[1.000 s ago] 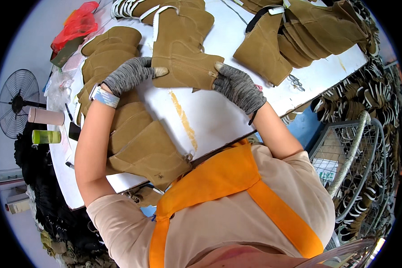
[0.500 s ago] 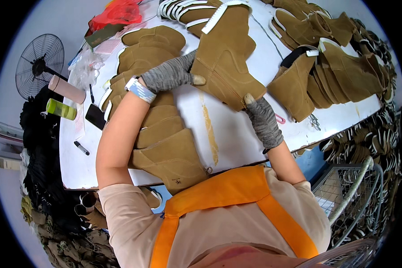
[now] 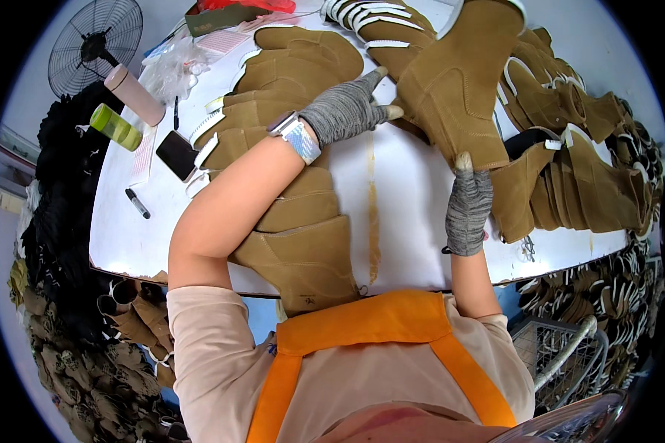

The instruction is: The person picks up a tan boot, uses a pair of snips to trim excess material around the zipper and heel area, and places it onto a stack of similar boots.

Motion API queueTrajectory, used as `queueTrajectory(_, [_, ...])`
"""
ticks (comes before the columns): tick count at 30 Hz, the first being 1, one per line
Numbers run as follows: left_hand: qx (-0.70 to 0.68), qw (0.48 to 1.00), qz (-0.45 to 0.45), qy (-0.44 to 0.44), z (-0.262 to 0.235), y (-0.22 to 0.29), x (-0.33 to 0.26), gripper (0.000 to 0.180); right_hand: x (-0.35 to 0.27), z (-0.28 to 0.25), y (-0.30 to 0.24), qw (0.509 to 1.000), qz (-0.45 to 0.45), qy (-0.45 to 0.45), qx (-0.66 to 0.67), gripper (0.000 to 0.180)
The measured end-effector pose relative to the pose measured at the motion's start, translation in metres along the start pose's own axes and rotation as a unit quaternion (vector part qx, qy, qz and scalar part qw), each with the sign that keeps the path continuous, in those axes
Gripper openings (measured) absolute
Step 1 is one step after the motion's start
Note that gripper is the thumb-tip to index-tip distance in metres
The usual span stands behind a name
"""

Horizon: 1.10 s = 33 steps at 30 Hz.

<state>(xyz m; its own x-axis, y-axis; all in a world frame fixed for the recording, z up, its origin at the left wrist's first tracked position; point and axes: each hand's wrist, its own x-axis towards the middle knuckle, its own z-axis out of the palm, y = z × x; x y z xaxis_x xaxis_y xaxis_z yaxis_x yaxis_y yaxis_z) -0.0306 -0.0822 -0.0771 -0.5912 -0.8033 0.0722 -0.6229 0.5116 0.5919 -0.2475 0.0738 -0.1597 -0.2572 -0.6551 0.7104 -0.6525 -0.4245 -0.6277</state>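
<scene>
My right hand point(image 3: 468, 210), in a grey fingerless-tip glove, grips the lower edge of a brown suede boot upper point(image 3: 458, 92), thumb on top and the other fingers underneath. The upper stands raised over the table, its white-trimmed top pointing away from me. Just left of it is my left hand point(image 3: 345, 112), gloved the same way, thumb and fingers apart, with nothing held. Its thumb tip comes close to the upper's left side; whether they touch I cannot tell. Below my left forearm lies an overlapping row of brown boot uppers point(image 3: 303, 251).
More uppers lie in stacks at the right point(image 3: 591, 188) and far side point(image 3: 388, 33) of the white table point(image 3: 403, 244). On the left are a phone point(image 3: 177, 156), a marker pen point(image 3: 137, 204), a green bottle point(image 3: 116, 127) and a pink flask point(image 3: 134, 94). Small scissors point(image 3: 527, 249) lie near the right edge.
My left hand has let go of the boot upper and spread its fingers. The upper has turned more upright, still in my right hand. The whole view has shifted.
</scene>
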Motion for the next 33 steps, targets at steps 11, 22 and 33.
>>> queueTrajectory(11, [-0.02, 0.983, 0.174, -0.049, 0.003, 0.007, -0.009, 0.099, 0.038, 0.081, -0.04, 0.997, -0.021, -0.069, 0.027, 0.053])
queueTrajectory(22, [-0.111, 0.967, 0.211, 0.087, -0.002, 0.022, -0.019, 0.058, 0.043, 0.075, -0.061, 0.928, 0.14, -0.013, 0.346, 0.048])
queueTrajectory(33, [-0.076, 0.954, 0.252, 0.142, -0.003, 0.035, -0.029, 0.042, 0.042, 0.064, -0.068, 0.925, 0.109, 0.068, 0.357, 0.033])
